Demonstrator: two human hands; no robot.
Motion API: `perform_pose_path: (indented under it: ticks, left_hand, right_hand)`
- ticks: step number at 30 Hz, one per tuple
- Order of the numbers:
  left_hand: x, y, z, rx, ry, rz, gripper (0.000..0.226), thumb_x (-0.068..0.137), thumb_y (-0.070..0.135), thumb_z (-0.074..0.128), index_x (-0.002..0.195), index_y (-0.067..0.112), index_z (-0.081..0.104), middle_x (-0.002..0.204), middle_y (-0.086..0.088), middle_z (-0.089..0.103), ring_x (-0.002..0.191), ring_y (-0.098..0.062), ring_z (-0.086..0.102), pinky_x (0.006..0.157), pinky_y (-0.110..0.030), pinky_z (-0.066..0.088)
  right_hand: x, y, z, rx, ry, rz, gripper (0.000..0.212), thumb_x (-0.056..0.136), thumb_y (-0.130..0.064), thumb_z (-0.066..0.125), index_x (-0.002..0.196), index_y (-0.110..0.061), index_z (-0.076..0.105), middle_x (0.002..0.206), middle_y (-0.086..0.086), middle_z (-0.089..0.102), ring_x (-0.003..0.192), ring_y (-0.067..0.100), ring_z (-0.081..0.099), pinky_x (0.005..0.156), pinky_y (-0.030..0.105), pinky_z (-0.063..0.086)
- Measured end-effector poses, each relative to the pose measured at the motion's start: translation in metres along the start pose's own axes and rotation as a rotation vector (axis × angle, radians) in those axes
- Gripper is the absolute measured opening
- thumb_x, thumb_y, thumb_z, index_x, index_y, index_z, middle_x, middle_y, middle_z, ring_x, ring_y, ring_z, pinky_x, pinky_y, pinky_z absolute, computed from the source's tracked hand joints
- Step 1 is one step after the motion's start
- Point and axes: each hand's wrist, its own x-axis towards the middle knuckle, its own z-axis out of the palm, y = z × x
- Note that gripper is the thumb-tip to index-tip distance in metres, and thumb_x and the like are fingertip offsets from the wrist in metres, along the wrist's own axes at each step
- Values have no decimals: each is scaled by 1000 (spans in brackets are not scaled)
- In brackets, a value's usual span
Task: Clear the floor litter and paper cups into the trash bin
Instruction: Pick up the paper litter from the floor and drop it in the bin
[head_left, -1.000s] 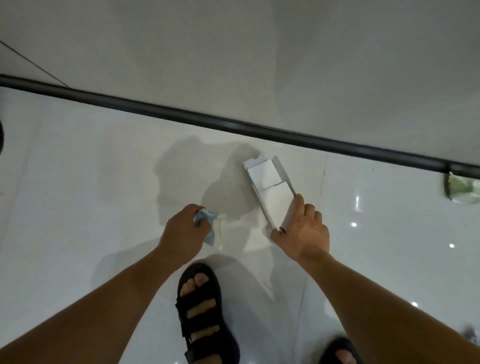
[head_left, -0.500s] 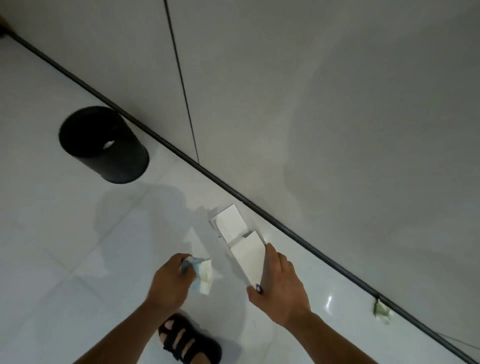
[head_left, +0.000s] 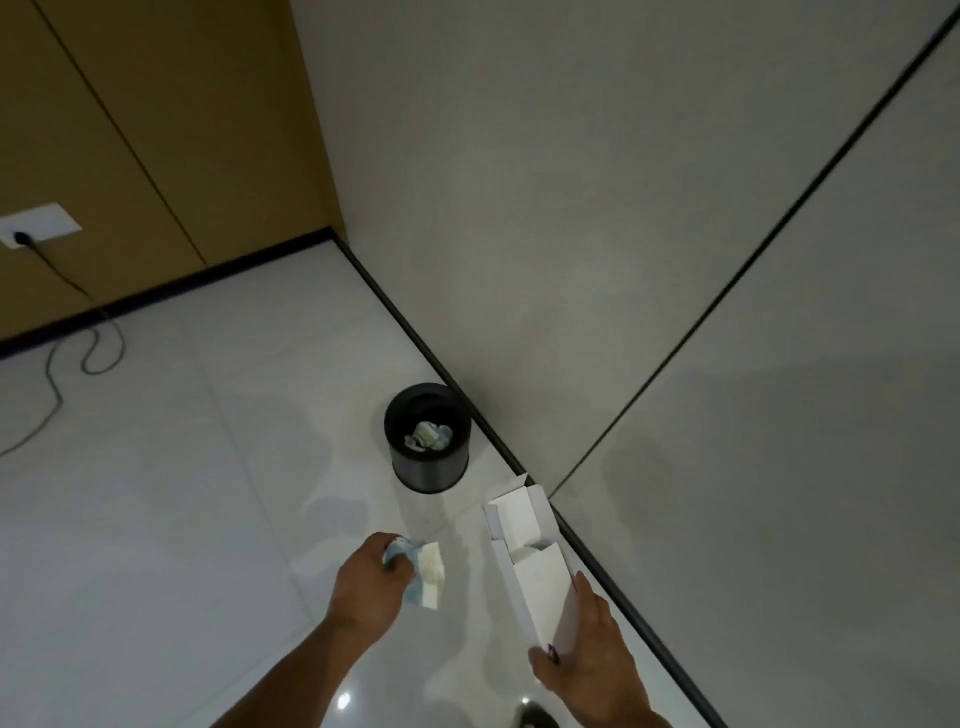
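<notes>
Both arms reach forward over the floor (head_left: 156, 519), left hand (head_left: 371, 587) clutching crumpled paper litter (head_left: 428, 574), right hand (head_left: 587, 660) gripping an opened white carton (head_left: 535, 561), black trash bin (head_left: 427, 470) ahead by the wall's edge.

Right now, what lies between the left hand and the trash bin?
Nothing: in the head view, only bare floor separates the left hand, which grips crumpled paper, from the trash bin.

Office-like room corner: tiled floor (head_left: 156, 519), trash bin (head_left: 431, 475), grey wall panels (head_left: 571, 208) at 1 o'clock, wood panelling (head_left: 156, 130) with socket (head_left: 39, 228) at 10 o'clock.
</notes>
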Motion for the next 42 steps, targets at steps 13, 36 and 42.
perform_pose_path:
  ticks: [13,36,42]
  left_hand:
    - [225,19,-30,78,-80,-43,8,91,15,51,94,21,54,86,3,59,74,-8,54,55,-16,38]
    - [541,-54,42,400,-585,169,39,96,36,49,131,19,48,117,2,58,82,4,44,62,-1,33]
    - [569,-61,2,560,-510,75,51,97,40,44,143,19,37,142,-6,44,122,-22,51,100,-35,43]
  right_hand:
    - [210,-136,60,193,28,47,104,74,-45,74,148,-21,5,136,-1,36,120,17,43,98,38,51]
    - [499,-175,196,291,241,377,105,67,-54,77,146,-33,11,139,-5,37,127,18,41,100,45,50]
    - [505,-186,202,298,160,463,124,62,-60,81,152,-30,-1,156,-4,18,144,23,21,110,52,38]
